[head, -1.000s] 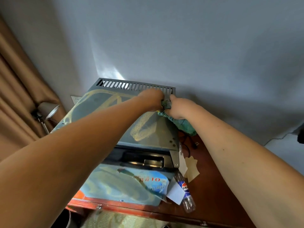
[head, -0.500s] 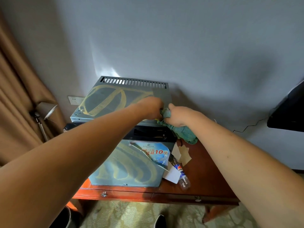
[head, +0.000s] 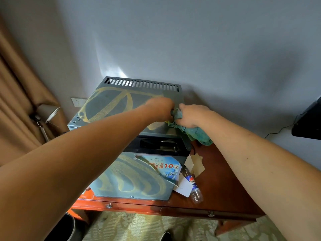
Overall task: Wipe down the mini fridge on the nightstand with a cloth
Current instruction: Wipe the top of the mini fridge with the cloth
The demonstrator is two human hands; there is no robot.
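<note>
Both hands have drawn back from the vent slots at the far edge of the fridge top toward its near right corner, and the view has pulled away so the door front and the wooden surface point(head: 224, 185) now show. The mini fridge point(head: 111, 105) stands on the left part of that surface, its back close to the wall. The cloth point(head: 196, 133), green and bunched, sits at the right edge of the fridge top, one end gathered between the hands and the loose tail hanging off the right side over the surface. The left hand point(head: 160, 108) has its fingers curled down onto the near end of the bundle; the right hand point(head: 192, 116) clasps the bundle from the right, fingers wrapped round it. Yellowish smear arcs lie across the top to the left of the hands and across the door front below. Judgement: the unwiped area lies leftward and nearward from the cloth, so the coming stroke would run left across the top, with the left hand nearer that area. A plastic bottle point(head: 192, 186) and paper scraps lie just right of the fridge base.
</note>
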